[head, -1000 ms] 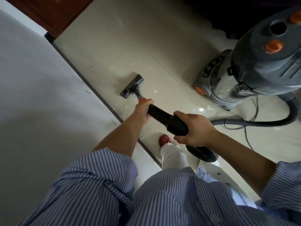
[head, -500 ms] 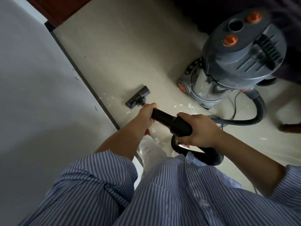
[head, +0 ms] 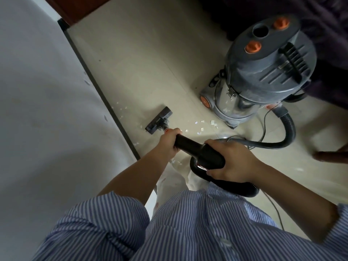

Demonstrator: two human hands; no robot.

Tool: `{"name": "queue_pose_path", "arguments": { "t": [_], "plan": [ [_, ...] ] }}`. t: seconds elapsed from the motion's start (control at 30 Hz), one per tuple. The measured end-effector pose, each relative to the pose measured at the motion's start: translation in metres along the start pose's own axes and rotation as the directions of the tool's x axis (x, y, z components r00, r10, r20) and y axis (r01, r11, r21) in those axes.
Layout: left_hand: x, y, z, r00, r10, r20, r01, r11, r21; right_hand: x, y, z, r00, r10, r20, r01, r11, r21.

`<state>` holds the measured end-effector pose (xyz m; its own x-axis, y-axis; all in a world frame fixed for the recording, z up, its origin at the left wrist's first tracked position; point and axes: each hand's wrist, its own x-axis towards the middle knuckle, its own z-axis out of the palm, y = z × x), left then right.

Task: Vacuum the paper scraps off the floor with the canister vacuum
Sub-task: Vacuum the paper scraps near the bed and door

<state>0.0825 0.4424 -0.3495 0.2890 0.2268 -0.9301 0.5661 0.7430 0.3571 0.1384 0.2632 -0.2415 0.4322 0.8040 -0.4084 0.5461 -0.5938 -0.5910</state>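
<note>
A grey wall [head: 37, 110] fills the left side, meeting the pale tiled floor [head: 141, 59] along a dark baseboard [head: 105, 98]. The grey canister vacuum [head: 263, 72] with orange knobs stands upright on the floor at the upper right, and its ribbed hose [head: 288, 129] loops round to the black wand handle [head: 197, 151]. The right hand [head: 231, 161] grips the rear of that handle; the left hand [head: 169, 142] is wrapped round it further forward. The floor head [head: 159, 120] sits flat near the baseboard. Paper scraps [head: 203, 127] lie scattered beside it; some seem stuck to the wall, though that is unclear.
</note>
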Motion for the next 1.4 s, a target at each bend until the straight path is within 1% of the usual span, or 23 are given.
{"name": "queue_pose_path", "arguments": {
  "t": [0.17,0.3,0.5,0.6,0.8,0.93,1.0,1.13,1.3,1.4],
  "plan": [
    [-0.013,0.017,-0.001,0.998,0.046,-0.053,-0.047,0.999,-0.026,0.006,-0.006,-0.008,0.996,-0.074,-0.053,0.072,0.996,-0.046],
    [-0.015,0.036,-0.012,0.99,0.103,-0.097,-0.106,0.994,-0.025,0.022,-0.016,-0.008,0.993,-0.102,-0.052,0.1,0.994,-0.043],
    [-0.003,0.078,-0.055,0.979,0.131,-0.153,-0.129,0.991,0.027,0.066,-0.049,0.012,0.995,-0.083,-0.064,0.087,0.994,0.068],
    [0.009,0.103,-0.081,0.978,0.141,-0.157,-0.132,0.989,0.066,0.094,-0.073,0.023,0.997,-0.027,-0.066,0.036,0.991,0.128],
    [0.033,0.169,-0.141,0.983,0.132,-0.128,-0.112,0.982,0.155,0.165,-0.13,0.043,0.996,0.03,-0.089,-0.015,0.987,0.162],
    [0.048,0.213,-0.169,0.982,0.132,-0.135,-0.108,0.979,0.174,0.211,-0.165,0.042,0.994,0.017,-0.11,-0.002,0.991,0.137],
    [0.057,0.233,-0.183,0.98,0.147,-0.134,-0.127,0.981,0.15,0.237,-0.179,0.041,0.995,0.003,-0.098,0.008,0.994,0.111],
    [0.074,0.254,-0.208,0.976,0.155,-0.155,-0.142,0.986,0.088,0.276,-0.196,0.04,0.998,-0.021,-0.051,0.024,0.998,0.061],
    [0.088,0.256,-0.222,0.972,0.137,-0.189,-0.12,0.988,0.098,0.292,-0.2,0.05,1.0,-0.025,-0.016,0.025,0.999,0.027],
    [0.088,0.247,-0.22,0.974,0.113,-0.196,-0.103,0.993,0.059,0.288,-0.197,0.052,0.999,-0.033,0.021,0.032,0.999,0.027]
  ]
}}
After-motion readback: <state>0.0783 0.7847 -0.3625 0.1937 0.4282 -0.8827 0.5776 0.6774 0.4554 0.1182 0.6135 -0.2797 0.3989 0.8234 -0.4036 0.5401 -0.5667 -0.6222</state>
